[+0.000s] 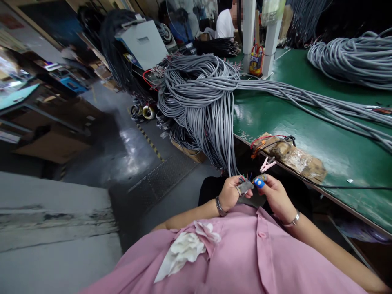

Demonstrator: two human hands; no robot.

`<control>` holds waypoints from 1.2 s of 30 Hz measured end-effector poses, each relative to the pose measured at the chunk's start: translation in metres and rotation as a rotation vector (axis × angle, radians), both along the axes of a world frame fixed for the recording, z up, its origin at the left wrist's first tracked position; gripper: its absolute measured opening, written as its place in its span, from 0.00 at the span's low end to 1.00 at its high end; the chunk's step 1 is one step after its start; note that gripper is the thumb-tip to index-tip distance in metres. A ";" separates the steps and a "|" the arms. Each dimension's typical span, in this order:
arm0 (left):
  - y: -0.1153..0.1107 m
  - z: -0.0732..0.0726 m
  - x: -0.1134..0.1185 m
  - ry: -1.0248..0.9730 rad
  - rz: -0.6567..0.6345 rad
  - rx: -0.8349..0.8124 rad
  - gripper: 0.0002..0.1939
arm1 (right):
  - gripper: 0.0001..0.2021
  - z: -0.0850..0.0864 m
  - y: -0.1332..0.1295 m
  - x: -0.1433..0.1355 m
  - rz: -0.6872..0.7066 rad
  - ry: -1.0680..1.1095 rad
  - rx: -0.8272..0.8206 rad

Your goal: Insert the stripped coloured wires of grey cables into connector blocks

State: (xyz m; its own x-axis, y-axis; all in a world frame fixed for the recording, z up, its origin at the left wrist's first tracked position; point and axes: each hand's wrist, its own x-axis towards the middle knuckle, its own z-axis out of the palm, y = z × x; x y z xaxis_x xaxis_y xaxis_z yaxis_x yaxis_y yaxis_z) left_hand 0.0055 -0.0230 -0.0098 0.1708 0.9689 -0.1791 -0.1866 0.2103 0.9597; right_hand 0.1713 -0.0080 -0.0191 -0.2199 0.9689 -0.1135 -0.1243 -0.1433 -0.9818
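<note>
Fanning out just off the near edge of the green table [346, 157], the thin coloured wires [243, 178] stuck up from the left hand [229, 195], which grasped them low down, its fingers curled and its thumb laid across. What looked like grey wrapping covered that thumb. The right hand [277, 199] was just beside it, also off the table's near edge, thumb pressed to forefinger; whether a strand lay between them could not be told. A blue band [259, 182] circled the right thumb. Both wrists were bent inward, the forearms angling in from either side so that the fingertips almost met. A dark-linked watch [219, 206] sat on the left wrist, a silver band [295, 218] on the right. Close above the right hand, at the table's near edge, was a pink clip [267, 164], with a wooden block [301, 161] lying on the tabletop just behind it. A heap of grey cables [202, 90] spilled down over the table's left end, and a grey coil [355, 61] rested toward its far right.
</note>
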 end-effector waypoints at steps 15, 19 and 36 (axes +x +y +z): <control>0.003 -0.007 0.009 -0.094 0.165 -0.074 0.17 | 0.10 0.007 -0.003 -0.003 -0.040 0.038 -0.026; 0.006 -0.006 0.010 -0.091 0.196 -0.050 0.17 | 0.10 0.006 -0.002 -0.002 -0.045 0.019 -0.016; 0.004 -0.004 0.012 -0.115 -0.010 -0.139 0.16 | 0.10 0.002 -0.006 -0.008 0.032 0.410 -0.308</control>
